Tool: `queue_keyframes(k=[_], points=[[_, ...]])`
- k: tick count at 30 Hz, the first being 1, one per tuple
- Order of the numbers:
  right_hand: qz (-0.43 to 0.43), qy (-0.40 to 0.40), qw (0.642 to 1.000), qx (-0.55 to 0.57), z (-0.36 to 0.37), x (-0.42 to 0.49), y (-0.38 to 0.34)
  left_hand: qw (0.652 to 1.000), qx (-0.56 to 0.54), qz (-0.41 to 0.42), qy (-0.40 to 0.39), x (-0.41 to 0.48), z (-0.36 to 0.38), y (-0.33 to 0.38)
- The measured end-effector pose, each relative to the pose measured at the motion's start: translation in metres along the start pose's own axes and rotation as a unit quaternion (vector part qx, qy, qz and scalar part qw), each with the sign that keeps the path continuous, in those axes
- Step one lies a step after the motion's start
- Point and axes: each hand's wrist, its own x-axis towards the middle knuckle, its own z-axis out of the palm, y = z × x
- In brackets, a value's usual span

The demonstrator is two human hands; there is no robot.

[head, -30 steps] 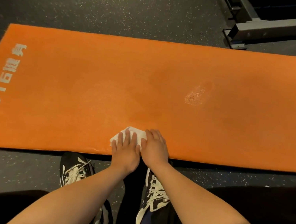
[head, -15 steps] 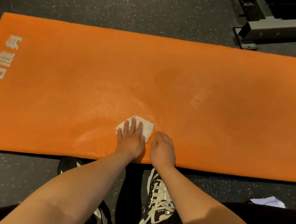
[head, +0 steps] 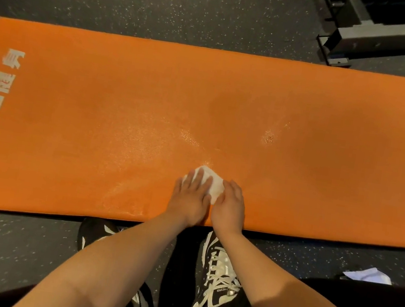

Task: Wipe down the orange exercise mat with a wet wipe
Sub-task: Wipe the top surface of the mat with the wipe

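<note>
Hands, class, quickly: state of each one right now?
Left hand: open, flat fingers pressing the white folded wet wipe onto the orange rectangular exercise mat.
Right hand: open, fingers touching the wipe's edge.

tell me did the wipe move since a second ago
Yes. The wet wipe slid right, toward the shiny spot on the orange mat, under the left hand.

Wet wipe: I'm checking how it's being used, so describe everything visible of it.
The wet wipe is white, soft-looking, folded into a small pad and slightly blurred. It lies flat on the orange exercise mat, close to the mat's near edge. The left hand presses flat on its left part; the right hand touches its right edge. A damp sheen marks the mat left of it.
</note>
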Motion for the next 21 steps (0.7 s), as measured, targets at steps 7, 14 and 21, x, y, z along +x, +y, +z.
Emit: queue_keyframes(k=[7,14,21], points=[[-0.089,-0.071,0.983,-0.141,0.003,-0.026,0.004,0.995,-0.002,-0.099,0.032,-0.031,0.005,-0.031],[-0.08,-0.073,0.984,-0.141,0.0,-0.038,-0.002,0.989,-0.046,-0.128,0.051,-0.063,0.021,-0.006],[-0.065,-0.116,0.984,-0.118,-0.007,-0.041,-0.006,0.995,-0.008,-0.085,0.044,-0.076,0.02,-0.024]])
